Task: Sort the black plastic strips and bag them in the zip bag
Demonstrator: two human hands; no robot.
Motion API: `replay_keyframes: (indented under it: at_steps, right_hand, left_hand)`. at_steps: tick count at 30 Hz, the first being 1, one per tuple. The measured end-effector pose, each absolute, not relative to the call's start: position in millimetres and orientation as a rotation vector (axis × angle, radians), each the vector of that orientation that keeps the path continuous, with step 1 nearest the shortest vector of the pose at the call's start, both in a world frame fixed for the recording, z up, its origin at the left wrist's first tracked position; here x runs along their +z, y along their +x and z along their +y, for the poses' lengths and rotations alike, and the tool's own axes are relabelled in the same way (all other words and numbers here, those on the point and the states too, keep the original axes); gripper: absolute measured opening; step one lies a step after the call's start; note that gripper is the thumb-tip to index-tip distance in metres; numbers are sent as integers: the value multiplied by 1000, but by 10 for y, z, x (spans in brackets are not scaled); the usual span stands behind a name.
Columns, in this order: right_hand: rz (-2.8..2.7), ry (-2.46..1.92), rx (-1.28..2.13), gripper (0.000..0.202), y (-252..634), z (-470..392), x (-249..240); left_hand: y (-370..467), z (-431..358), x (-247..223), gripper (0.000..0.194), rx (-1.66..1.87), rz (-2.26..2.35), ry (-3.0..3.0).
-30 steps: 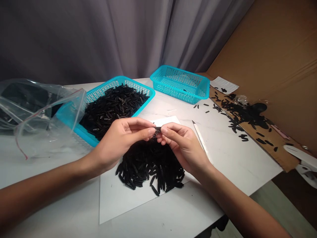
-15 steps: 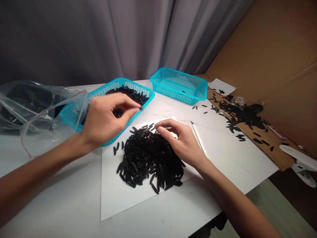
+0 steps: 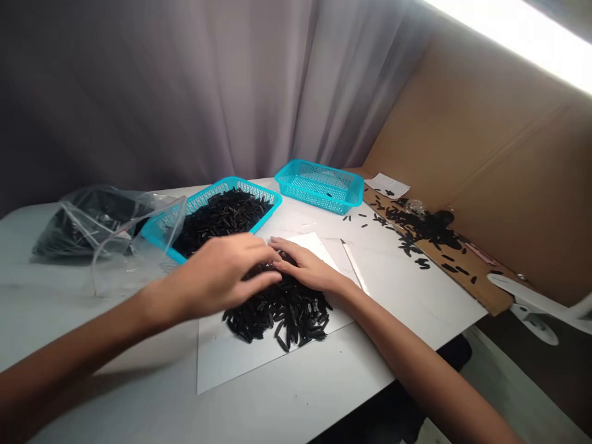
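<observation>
Slender black stick-like pieces: heaped on white rectangular sheet | left hand, right hand: close together over heap; blurred, cannot tell if either grips | Handling: probably light, stiff, perhaps brittle; pinch mid-length.

The left hand and left forearm, toward eight o'clock, are bare, the forearm slender and smooth. The right hand, near six o'clock, and slim right forearm, toward four o'clock, are also bare.
</observation>
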State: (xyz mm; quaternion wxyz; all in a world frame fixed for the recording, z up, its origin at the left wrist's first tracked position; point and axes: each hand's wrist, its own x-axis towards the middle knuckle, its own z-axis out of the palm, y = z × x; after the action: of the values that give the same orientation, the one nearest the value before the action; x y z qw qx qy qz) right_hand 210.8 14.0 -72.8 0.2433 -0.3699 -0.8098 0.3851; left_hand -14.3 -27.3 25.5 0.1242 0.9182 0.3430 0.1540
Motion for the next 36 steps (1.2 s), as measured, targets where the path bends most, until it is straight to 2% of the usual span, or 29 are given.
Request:
replay_keyframes:
  at_steps: [2, 5, 9, 12, 22, 29, 34, 36]
  right_hand:
    - [-2240, -951, 1071, 69, 2059, 211, -732]
    - [-2306, -834, 1103, 64, 1985, 302, -703]
    - [-2360, -706, 1160, 60, 1944, 348, -651]
    - [-2378, -633, 1208, 54, 1944, 356, -638]
    - [-2366, -555, 1260, 60, 1856, 436, -629]
    - [-2360, -582, 1287, 56, 1841, 417, -585]
    - [-2321, -688, 1184, 55, 2124, 357, -420]
    - [-2309, -768, 1143, 62, 2315, 242, -400]
  left_hand:
    - [-113, -460, 99, 40, 436, 973, 2562]
    - [-234, -737, -276, 68, 565, 1095, 2531]
    - [-533, -1053, -735, 84, 601, 1449, 2415]
    - [-644, -1146, -884, 93, 616, 1647, 2193]
    - [-401, -803, -926, 114, 625, 1528, 2052]
    - [-218, -664, -879, 131, 608, 1436, 2103]
    - [-201, -564, -873, 140, 579, 1400, 2132]
    - [-204, -506, -870, 141, 567, 1381, 2139]
